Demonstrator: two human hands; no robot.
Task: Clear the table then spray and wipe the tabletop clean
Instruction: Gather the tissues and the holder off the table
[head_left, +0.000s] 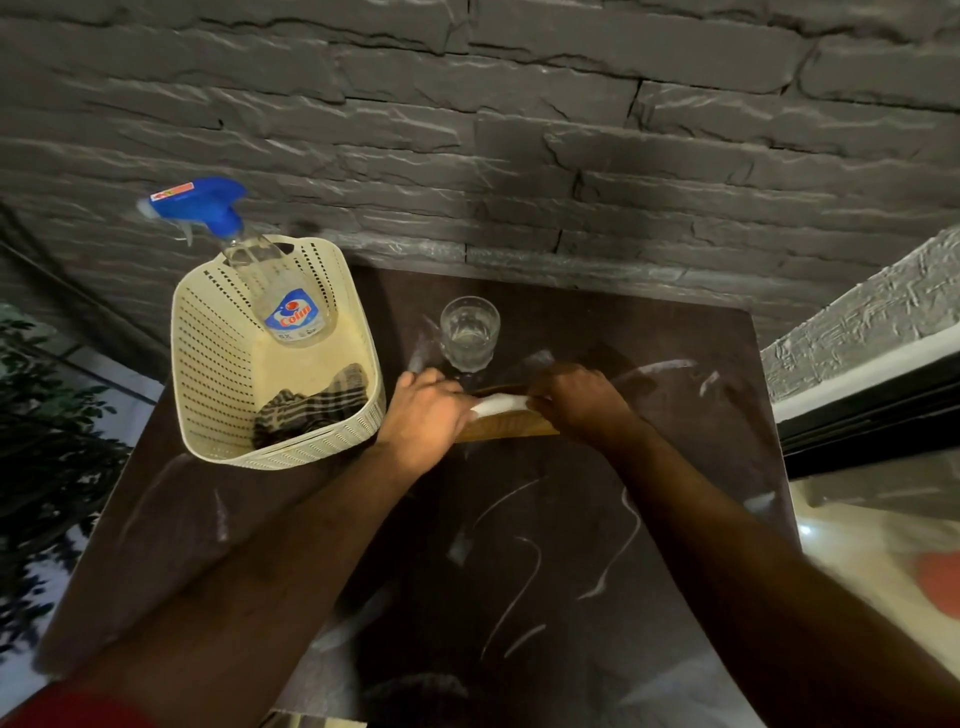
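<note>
Two bare forearms reach over the dark smeared tabletop (545, 571) to a brown wooden holder (506, 427) with white paper napkins (501, 402) in it.

The left hand (423, 415) curls round the holder's left end and the right hand (576, 402) round its right end, fingers wrapped over the edges; whether it has left the surface cannot be told. The clear drinking glass (470, 332) stands just behind the holder, close to the knuckles, so a lift that swings away from the person could likely knock it over and spill whatever it holds. The cream perforated plastic basket (208, 364), just beside the left hand, overhangs the table's left edge with the blue-capped spray bottle (249, 260) leaning in it above a checked cloth (311, 408); a nudge from the left forearm might tip it off.
</note>
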